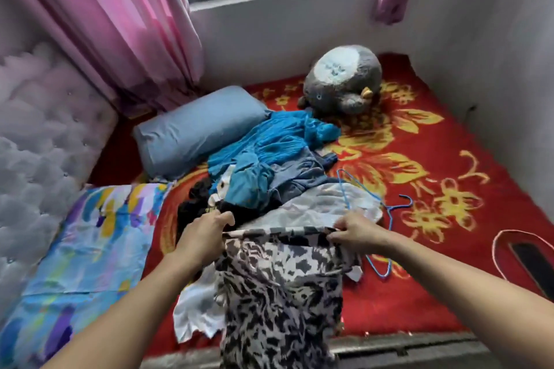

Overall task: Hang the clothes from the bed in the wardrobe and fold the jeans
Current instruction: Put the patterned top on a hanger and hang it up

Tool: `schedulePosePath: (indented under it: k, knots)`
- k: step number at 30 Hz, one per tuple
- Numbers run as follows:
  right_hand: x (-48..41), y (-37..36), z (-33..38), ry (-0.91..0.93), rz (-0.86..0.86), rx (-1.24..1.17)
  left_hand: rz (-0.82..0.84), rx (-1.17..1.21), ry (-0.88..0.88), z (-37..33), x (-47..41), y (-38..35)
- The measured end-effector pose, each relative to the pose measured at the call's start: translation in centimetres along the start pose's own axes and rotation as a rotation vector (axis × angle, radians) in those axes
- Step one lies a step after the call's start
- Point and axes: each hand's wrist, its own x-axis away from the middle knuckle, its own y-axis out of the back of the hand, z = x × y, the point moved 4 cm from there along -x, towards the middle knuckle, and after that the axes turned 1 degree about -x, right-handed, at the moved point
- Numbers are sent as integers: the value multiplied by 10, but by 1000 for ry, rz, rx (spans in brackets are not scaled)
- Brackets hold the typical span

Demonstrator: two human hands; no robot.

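The step in hand seems to be readying one garment for hanging. The left hand (207, 229) and right hand (355, 231) each pinch the top edge of a black-and-white patterned garment (281, 284), held stretched between them and draping over the near edge of the bed (434, 249). The next move likely calls for the blue hanger (390, 220), which lies just right of the right hand. The remaining pile of clothes (269, 165) sits farther back.

A person's left hand (207, 229) and right hand (356, 232), both bare, seen from a head-worn camera. The left forearm (135, 293) and right forearm (449, 278) are bare from wrist to the frame's edge; finer detail is blurred.
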Motion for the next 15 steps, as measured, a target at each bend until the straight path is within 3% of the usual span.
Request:
schedulePosePath:
  k: [10,15]
  knots:
    - [-138,-6,-145,-365,-59,-276,177,146,72,-57,-140,-118]
    - [-166,-16,-251,-672,-245,-257,236,331,170,-64,-181,-198]
